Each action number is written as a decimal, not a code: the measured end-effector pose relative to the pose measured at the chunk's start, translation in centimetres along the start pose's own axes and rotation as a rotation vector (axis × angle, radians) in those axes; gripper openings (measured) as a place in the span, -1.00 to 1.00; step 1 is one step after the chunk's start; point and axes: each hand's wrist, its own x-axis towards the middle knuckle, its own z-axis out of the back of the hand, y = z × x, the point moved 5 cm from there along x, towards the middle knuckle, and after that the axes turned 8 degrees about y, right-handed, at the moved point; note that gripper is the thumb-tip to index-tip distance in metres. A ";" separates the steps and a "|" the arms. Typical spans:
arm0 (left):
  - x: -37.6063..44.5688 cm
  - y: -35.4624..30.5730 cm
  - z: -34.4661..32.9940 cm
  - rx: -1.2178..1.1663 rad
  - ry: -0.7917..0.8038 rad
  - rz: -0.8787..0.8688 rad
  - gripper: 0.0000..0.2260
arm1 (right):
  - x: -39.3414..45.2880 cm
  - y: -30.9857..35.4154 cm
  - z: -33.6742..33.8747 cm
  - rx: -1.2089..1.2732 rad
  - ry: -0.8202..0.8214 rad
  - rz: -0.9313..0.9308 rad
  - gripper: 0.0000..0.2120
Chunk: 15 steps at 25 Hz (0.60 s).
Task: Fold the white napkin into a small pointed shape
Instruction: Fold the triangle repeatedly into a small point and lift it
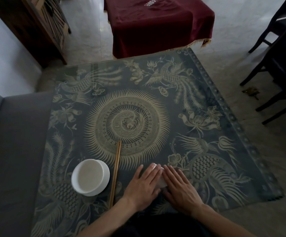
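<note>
Two bare forearms enter from six o'clock and converge toward the middle. The left hand [143,183] lies palm-down, fingers straight and together, pointing toward one o'clock, thumb splayed toward eleven. The right hand [179,186] lies flat too (fingers straight, aimed at eleven o'clock), just beside the left.

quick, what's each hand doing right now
Left hand: open, fingers flat, pressing on the napkin.
Right hand: open, fingers flat, pressing on the same napkin.

Both hands, left hand [143,183] and right hand [180,187], press flat on the napkin [162,181]; chopsticks [115,173] and bowl [90,177] lie left of the fingers [156,171] on the desk [207,125].
</note>
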 end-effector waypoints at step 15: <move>0.3 1.2 0.2 -0.013 0.092 -0.016 -0.47 | 0.2 0.6 -0.6 -0.056 0.069 -0.039 -0.26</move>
